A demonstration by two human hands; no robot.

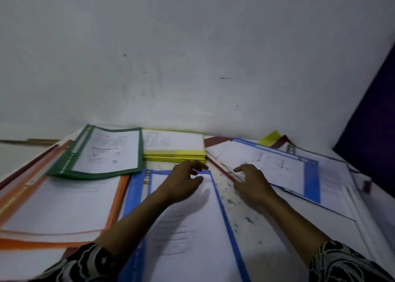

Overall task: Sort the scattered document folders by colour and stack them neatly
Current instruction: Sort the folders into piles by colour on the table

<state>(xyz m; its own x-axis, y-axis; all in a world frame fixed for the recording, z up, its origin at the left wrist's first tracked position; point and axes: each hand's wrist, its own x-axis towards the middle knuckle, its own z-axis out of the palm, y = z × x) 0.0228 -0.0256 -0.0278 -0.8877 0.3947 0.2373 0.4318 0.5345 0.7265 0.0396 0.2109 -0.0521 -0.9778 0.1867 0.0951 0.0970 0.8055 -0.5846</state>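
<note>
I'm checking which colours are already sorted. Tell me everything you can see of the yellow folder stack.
The yellow folder stack is a neat pile of several thin yellow folders, edges aligned, lying flat on the table by the white wall. A white printed sheet shows on top. The green folder lies close on its left. The left hand is just before its front edge; contact cannot be told.

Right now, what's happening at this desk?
A person is sorting folders by colour. The left hand hovers open over the top of the blue folder in front. The right hand reaches the red folder at the edge of the unsorted pile on the right; grip unclear. The yellow stack sits neat at the back. The green folder overlaps the orange stack at left.
</note>
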